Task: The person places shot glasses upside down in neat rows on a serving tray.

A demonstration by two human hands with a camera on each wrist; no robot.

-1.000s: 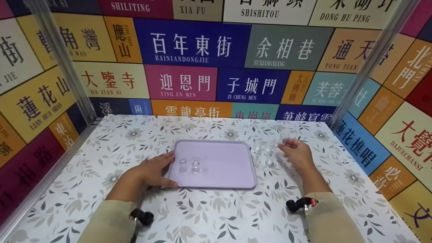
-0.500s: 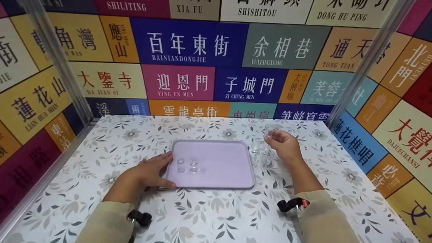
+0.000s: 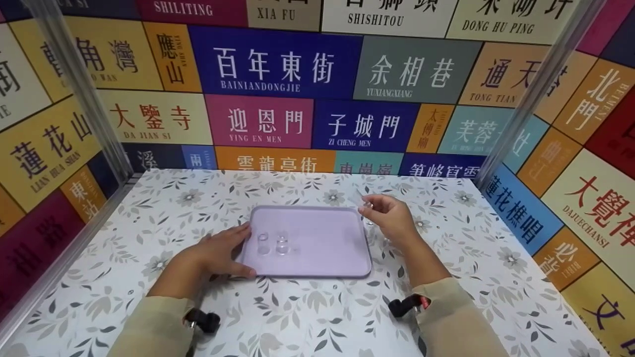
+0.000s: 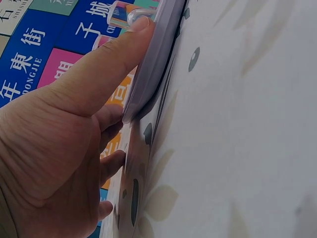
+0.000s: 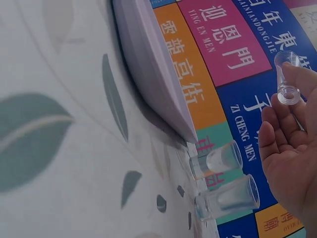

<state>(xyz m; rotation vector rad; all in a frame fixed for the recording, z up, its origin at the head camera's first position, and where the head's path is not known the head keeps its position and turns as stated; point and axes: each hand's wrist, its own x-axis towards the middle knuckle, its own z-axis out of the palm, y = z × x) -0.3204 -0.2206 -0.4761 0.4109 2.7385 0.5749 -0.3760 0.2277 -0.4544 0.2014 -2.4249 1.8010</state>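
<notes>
My left hand point(image 3: 211, 253) rests against the near left corner of a lilac tray point(image 3: 327, 248), its fingers spread along the side and the thumb on the front rim. On the tray's left half stand two small clear glasses, a left glass point(image 3: 263, 244) and a right glass point(image 3: 282, 245). My right hand point(image 3: 392, 218) pinches a clear shot glass point(image 5: 288, 94) between thumb and fingers, raised over the tray's far right corner in the head view. Below that hand, in the right wrist view, two more shot glasses stand on the table, a nearer one point(image 5: 230, 198) and a farther one point(image 5: 218, 161).
A white tablecloth point(image 3: 307, 317) with grey leaf print lies under everything. Colourful sign-patterned panels point(image 3: 278, 64) stand behind the table and at its sides, with clear corner posts point(image 3: 526, 99) between them. The tray's raised rim point(image 3: 371, 260) runs close beside the standing glasses.
My right hand has lifted a shot glass from the group at the right and carried it leftward to the tray's far right corner. My left hand has stayed on the tray.
</notes>
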